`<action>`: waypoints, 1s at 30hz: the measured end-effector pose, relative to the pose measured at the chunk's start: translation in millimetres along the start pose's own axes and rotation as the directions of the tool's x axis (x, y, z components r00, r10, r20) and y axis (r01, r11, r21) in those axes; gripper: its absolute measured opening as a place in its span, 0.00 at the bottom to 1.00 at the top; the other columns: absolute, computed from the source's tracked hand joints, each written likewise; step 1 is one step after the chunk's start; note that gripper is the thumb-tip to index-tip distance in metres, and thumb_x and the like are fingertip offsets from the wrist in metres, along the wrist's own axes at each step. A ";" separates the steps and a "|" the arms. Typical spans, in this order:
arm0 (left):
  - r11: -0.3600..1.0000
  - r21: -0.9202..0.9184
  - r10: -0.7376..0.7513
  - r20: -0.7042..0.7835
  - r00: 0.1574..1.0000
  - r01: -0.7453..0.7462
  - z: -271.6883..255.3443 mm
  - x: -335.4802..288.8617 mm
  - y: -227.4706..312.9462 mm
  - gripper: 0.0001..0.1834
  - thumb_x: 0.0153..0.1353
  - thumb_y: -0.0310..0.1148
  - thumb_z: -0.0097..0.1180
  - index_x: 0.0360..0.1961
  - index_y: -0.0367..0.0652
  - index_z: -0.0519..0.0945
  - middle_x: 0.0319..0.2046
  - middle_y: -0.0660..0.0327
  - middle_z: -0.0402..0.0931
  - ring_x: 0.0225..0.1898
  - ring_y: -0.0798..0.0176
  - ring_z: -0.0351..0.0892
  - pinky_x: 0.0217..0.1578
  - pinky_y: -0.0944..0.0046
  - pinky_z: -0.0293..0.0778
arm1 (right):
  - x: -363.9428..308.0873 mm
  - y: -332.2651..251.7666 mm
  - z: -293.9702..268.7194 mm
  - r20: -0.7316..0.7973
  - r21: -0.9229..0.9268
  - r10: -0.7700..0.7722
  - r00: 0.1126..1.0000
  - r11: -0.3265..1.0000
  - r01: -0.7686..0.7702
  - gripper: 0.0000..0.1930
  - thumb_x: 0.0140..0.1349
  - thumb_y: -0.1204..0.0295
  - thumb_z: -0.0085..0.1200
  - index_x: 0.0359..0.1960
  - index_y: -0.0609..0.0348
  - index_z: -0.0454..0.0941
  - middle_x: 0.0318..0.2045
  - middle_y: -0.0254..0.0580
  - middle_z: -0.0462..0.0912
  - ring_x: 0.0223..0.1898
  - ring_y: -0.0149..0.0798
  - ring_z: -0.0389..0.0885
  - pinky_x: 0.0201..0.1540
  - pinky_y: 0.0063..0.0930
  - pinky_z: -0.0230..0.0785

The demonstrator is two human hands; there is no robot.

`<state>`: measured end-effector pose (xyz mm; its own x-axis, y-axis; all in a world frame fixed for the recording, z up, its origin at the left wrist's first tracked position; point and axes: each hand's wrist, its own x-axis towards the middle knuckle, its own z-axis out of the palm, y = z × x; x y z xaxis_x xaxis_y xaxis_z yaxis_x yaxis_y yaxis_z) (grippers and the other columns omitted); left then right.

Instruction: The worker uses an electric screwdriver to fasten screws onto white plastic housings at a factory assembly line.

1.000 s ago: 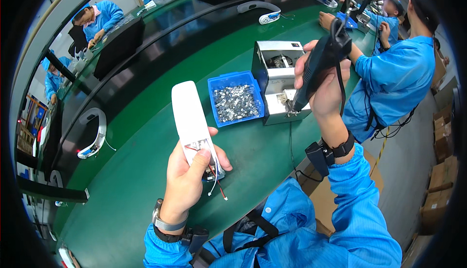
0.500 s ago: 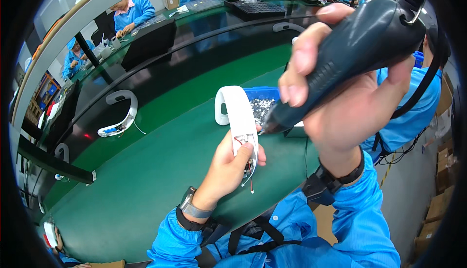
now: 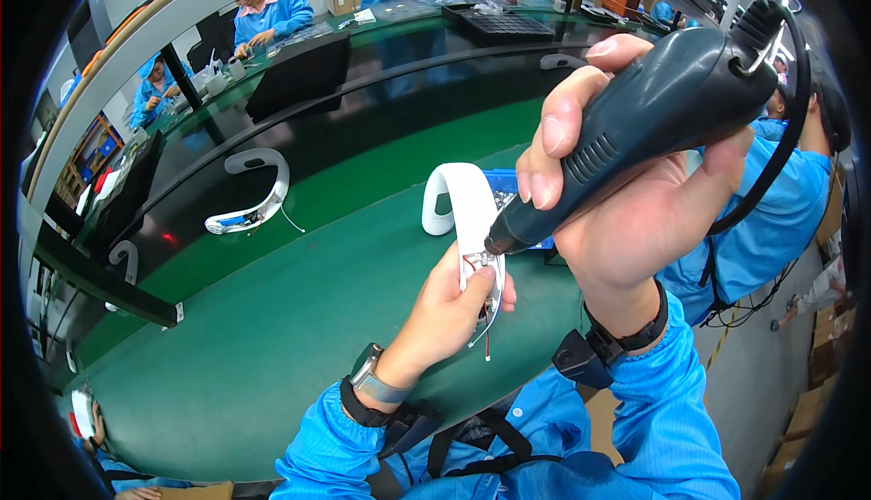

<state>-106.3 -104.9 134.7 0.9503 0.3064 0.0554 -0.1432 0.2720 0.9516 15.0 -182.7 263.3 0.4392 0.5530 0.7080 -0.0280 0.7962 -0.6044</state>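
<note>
My left hand (image 3: 440, 305) is closed around a white curved neck massager shell (image 3: 472, 205), thumb pressed on its open lower section. Thin red and white wires (image 3: 488, 341) hang out of that end. In my right hand (image 3: 626, 214) is a dark electric screwdriver (image 3: 649, 105), tilted with its nose down to the left. The nose meets the shell's open section just above my left thumb; the bit's very end is too small to make out. Behind the shell, a blue bin (image 3: 501, 179) of small metal parts is partly hidden by the screwdriver.
Another white shell (image 3: 277, 187) with a trailing wire lies on the dark-green belt at left. A black cable (image 3: 798, 128) runs from the screwdriver's top. A co-worker in blue (image 3: 758, 228) sits close at right. A dark post (image 3: 100, 278) stands at left.
The screwdriver's nose has come from beside the shell's right edge onto its open section. The whole view has shifted slightly, so the surroundings appear further right.
</note>
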 end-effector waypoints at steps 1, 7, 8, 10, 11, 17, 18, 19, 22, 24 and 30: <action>1.000 0.000 0.003 -0.003 1.000 -0.003 -0.4 0.3 0.6 0.13 0.72 0.29 0.42 0.55 0.36 0.67 0.32 0.56 0.79 0.33 0.64 0.80 0.36 0.65 0.77 | 0.8 0.0 0.1 0.003 0.002 0.001 1.000 1.000 -0.001 0.44 0.62 0.29 0.29 0.54 0.63 0.65 0.28 0.50 0.77 0.18 0.38 0.76 0.22 0.32 0.71; 1.000 -0.014 0.021 0.012 1.000 -0.021 -7.2 -5.5 -1.0 0.13 0.73 0.30 0.42 0.55 0.37 0.67 0.33 0.56 0.79 0.33 0.65 0.80 0.36 0.66 0.77 | -4.8 6.1 8.5 0.005 0.005 0.013 1.000 1.000 -0.013 0.44 0.62 0.29 0.30 0.55 0.63 0.64 0.29 0.50 0.77 0.19 0.38 0.77 0.22 0.31 0.70; 1.000 -0.013 0.015 0.013 1.000 -0.015 -8.9 -7.2 -1.0 0.13 0.73 0.30 0.42 0.55 0.37 0.67 0.33 0.56 0.79 0.33 0.65 0.80 0.36 0.66 0.77 | -6.1 8.4 9.0 0.017 0.018 0.009 1.000 1.000 -0.009 0.44 0.62 0.28 0.30 0.55 0.63 0.64 0.29 0.50 0.77 0.19 0.37 0.77 0.22 0.31 0.71; 1.000 -0.012 0.014 0.016 1.000 -0.014 -10.4 -8.8 1.0 0.13 0.73 0.30 0.42 0.55 0.37 0.67 0.33 0.56 0.79 0.33 0.65 0.80 0.36 0.66 0.76 | -6.6 10.2 12.0 0.033 0.029 0.002 0.999 1.000 -0.003 0.45 0.61 0.28 0.30 0.55 0.63 0.64 0.29 0.50 0.77 0.20 0.37 0.77 0.22 0.31 0.71; 1.000 -0.005 0.018 0.020 1.000 -0.018 -10.9 -9.6 2.5 0.13 0.73 0.30 0.42 0.55 0.37 0.67 0.33 0.56 0.79 0.34 0.65 0.79 0.36 0.66 0.76 | -6.5 11.3 15.5 0.022 0.012 -0.014 1.000 1.000 0.014 0.45 0.61 0.27 0.30 0.54 0.63 0.65 0.28 0.50 0.77 0.19 0.37 0.77 0.21 0.31 0.71; 1.000 0.019 -0.008 0.039 0.999 0.008 -29.6 -30.3 4.9 0.16 0.73 0.27 0.39 0.59 0.37 0.64 0.32 0.60 0.77 0.34 0.67 0.77 0.37 0.66 0.76 | -11.1 36.1 54.8 0.013 0.015 -0.013 1.000 1.000 0.013 0.51 0.58 0.24 0.26 0.48 0.70 0.69 0.20 0.47 0.77 0.13 0.34 0.73 0.15 0.24 0.68; 0.999 0.041 -0.004 0.030 1.000 0.002 -31.7 -33.2 6.5 0.16 0.72 0.27 0.39 0.59 0.37 0.64 0.32 0.60 0.77 0.33 0.67 0.77 0.37 0.66 0.76 | -9.9 37.0 63.8 -0.018 -0.001 0.018 1.000 1.000 -0.018 0.51 0.58 0.24 0.25 0.47 0.71 0.69 0.20 0.47 0.77 0.13 0.33 0.73 0.15 0.23 0.68; 0.999 0.038 -0.001 0.030 1.000 -0.001 -34.1 -35.5 6.9 0.16 0.72 0.27 0.39 0.59 0.37 0.64 0.32 0.60 0.77 0.33 0.67 0.77 0.37 0.66 0.76 | -8.9 37.4 72.6 -0.050 -0.016 0.048 0.998 0.999 -0.048 0.52 0.58 0.23 0.24 0.46 0.72 0.69 0.19 0.47 0.77 0.12 0.33 0.73 0.14 0.22 0.67; 0.999 0.041 0.006 0.033 0.999 -0.008 -37.5 -39.4 8.8 0.16 0.72 0.27 0.39 0.58 0.37 0.64 0.31 0.60 0.77 0.33 0.67 0.77 0.37 0.66 0.76 | -8.4 41.8 77.1 -0.023 -0.027 0.079 0.997 0.996 -0.079 0.53 0.57 0.23 0.22 0.44 0.72 0.70 0.17 0.47 0.77 0.12 0.32 0.74 0.14 0.21 0.67; 1.000 0.023 0.018 0.033 0.999 -0.019 -37.7 -41.5 10.2 0.15 0.72 0.27 0.39 0.58 0.36 0.64 0.31 0.60 0.77 0.33 0.67 0.77 0.37 0.66 0.76 | -8.6 40.3 79.0 0.025 -0.078 0.079 0.997 0.994 -0.077 0.53 0.57 0.23 0.21 0.43 0.72 0.70 0.17 0.47 0.77 0.12 0.32 0.74 0.14 0.21 0.68; 0.999 0.019 -0.040 0.066 0.997 0.039 -44.2 -55.2 18.5 0.16 0.69 0.26 0.42 0.56 0.35 0.65 0.32 0.59 0.77 0.33 0.67 0.77 0.37 0.67 0.76 | -20.3 36.4 105.1 -0.076 -0.273 0.073 0.994 0.958 -0.091 0.53 0.57 0.22 0.19 0.42 0.72 0.69 0.17 0.47 0.77 0.13 0.32 0.73 0.15 0.22 0.68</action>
<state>-173.7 -76.4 135.8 0.9715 0.2340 0.0367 -0.1005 0.2668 0.9585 -89.3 -139.1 265.3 0.5029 0.5891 0.6325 0.1785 0.6452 -0.7429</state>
